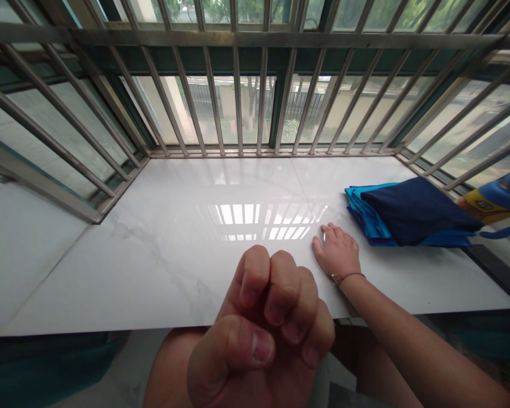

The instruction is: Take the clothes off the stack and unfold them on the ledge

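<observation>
My left hand (267, 328) is raised close to the camera, palm towards me. Its fingers curl inward over the palm with the thumb beside them, and nothing shows inside. Farther off, my right hand (338, 249) rests palm down on the white marbled ledge (174, 243), its fingers lying loosely on the surface. A thin dark band (348, 276) circles the right wrist. Just right of that hand lies a folded stack of dark and bright blue cloth (416, 212), apart from the fingers.
Metal window bars (238, 102) close in the ledge at the back and both sides. At the far right stands a blue and yellow bottle-like object (488, 195) with a strap, partly cut off. A dark flat strip (499, 272) lies near the right front edge.
</observation>
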Motion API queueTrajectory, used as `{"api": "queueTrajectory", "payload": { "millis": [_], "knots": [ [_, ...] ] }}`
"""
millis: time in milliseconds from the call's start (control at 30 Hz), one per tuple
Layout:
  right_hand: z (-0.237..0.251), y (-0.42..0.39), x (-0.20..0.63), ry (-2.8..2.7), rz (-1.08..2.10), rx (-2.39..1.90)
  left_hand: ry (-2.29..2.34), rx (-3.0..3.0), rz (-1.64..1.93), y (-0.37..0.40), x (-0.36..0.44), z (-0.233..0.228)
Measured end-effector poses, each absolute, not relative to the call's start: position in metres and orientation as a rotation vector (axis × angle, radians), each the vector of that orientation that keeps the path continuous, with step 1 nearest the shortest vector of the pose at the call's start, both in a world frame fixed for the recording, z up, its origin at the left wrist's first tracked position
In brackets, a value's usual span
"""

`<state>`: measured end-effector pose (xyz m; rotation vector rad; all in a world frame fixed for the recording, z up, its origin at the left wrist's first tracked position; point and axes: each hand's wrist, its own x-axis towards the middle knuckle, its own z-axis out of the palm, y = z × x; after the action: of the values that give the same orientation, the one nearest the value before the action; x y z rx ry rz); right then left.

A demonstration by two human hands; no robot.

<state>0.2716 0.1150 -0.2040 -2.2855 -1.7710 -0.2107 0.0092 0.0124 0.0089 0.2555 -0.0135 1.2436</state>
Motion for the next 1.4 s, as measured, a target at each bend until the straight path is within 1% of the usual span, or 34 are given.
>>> {"api": "queueTrajectory", "payload": {
  "millis": [533,800,1067,1233,1400],
  "knots": [
    [-0.204,0.115,0.272,-1.778,-0.215,-2.277,-0.056,0.272,1.201,0.014,0.008,0.009],
    [-0.204,0.115,0.272,-1.780,-0.205,-2.278,-0.264,0.439,1.017,0.013,0.014,0.000],
    [-0.203,0.116,0.272,-1.786,-0.196,-2.299,-0.234,0.427,0.969,0.011,0.015,0.002],
    [-0.202,0.115,0.271,-1.783,-0.201,-2.299,-0.204,0.365,1.009,0.010,0.018,0.001],
    [-0.202,0.115,0.271,-1.769,-0.193,-2.273,-0.224,0.453,1.034,0.008,0.019,-0.009]
  ]
}}
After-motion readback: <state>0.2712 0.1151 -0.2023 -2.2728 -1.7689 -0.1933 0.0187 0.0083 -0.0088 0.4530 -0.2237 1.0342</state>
